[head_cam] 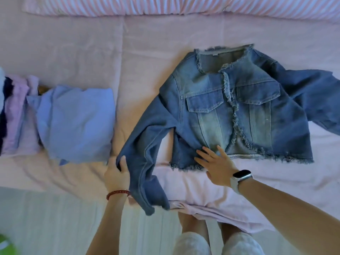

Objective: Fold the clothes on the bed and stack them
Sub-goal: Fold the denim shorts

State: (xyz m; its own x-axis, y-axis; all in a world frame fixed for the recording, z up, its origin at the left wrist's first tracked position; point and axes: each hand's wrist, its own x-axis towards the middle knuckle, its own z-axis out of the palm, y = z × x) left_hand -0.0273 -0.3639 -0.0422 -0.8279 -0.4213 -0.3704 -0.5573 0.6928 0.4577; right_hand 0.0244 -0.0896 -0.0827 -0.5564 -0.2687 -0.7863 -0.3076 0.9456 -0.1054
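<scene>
A cropped blue denim jacket [239,107] with frayed edges lies front-up on the pink bed [73,52], collar toward the far side. My left hand [116,174] grips its left sleeve, which hangs down over the bed's near edge. My right hand [214,162], fingers straight, presses flat on the jacket's lower front hem. The jacket's right sleeve spreads out toward the right edge of view. A folded light-blue garment [77,122] lies at the left, next to a pile of lilac and dark clothes [14,115].
A pink-and-white striped pillow [184,6] runs along the far side of the bed. The sheet hangs over the near edge by my legs. A pale wooden floor [55,227] lies below, with a green object [5,247] in the bottom left corner.
</scene>
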